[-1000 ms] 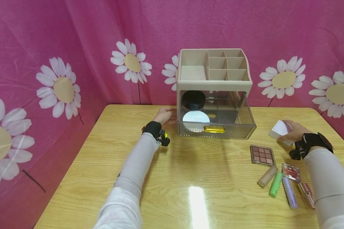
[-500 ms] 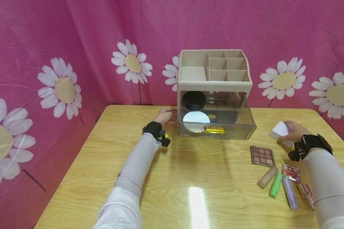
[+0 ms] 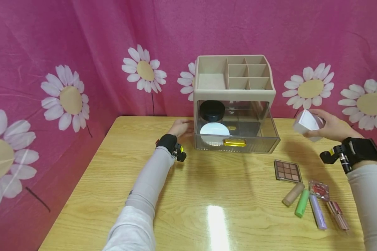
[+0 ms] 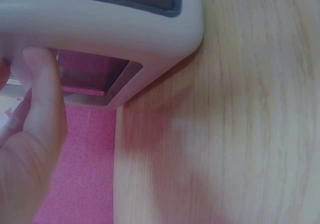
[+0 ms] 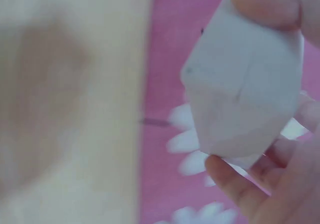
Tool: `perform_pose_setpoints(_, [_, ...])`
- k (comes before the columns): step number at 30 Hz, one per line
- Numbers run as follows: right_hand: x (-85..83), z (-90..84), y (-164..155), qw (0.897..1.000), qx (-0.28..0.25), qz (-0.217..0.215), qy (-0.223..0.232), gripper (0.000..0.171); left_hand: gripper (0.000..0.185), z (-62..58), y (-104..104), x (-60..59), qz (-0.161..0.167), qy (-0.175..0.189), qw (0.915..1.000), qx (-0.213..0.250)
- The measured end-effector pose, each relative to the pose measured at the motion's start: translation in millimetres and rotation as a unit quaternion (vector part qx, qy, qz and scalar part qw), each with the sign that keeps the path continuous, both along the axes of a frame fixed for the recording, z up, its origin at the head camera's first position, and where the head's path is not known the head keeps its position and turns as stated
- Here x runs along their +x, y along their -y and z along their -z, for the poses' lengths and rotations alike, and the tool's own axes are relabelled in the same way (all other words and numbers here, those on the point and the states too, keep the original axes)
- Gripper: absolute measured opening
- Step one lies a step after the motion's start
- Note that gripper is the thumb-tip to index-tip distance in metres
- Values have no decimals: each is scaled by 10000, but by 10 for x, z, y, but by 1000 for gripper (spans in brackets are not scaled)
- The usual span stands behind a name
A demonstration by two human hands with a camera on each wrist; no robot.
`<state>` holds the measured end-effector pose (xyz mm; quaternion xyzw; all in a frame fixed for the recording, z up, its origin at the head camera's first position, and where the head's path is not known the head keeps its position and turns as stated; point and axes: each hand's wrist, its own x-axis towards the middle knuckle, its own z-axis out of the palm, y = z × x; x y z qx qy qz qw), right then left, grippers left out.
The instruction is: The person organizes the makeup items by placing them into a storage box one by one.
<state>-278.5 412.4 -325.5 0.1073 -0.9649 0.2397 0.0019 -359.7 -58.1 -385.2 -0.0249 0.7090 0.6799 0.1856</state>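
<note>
My right hand (image 3: 334,127) grips a white angular box (image 3: 304,122) above the right side of the table. The right wrist view has its pale faces (image 5: 240,93) between thumb and fingers. My left hand (image 3: 181,127) rests against the left side of a beige makeup organizer (image 3: 235,94); its fingers lie partly hidden beside it. In the left wrist view the thumb (image 4: 45,91) touches the frame by a side opening. The clear drawer (image 3: 257,144) with a gold handle (image 3: 235,142) is pulled out, holding a black round container (image 3: 212,111) and a white round one (image 3: 215,129).
An eyeshadow palette (image 3: 287,170) lies right of the drawer. Closer in are a beige tube (image 3: 293,194), a green tube (image 3: 302,203), a purple tube (image 3: 317,212), a small clear-lidded compact (image 3: 319,189) and a pink tube (image 3: 337,215). A pink flowered curtain (image 3: 172,28) hangs behind.
My right hand has lifted the white box off the table and raised it toward the back. The left hand stays at the organizer's side.
</note>
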Motion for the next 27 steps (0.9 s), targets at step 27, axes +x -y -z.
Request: perform_pose_setpoints(27, [398,-1458,1243,9619,710,-2184,-1484,90,39,-21,5,25,-7,10,9999,171])
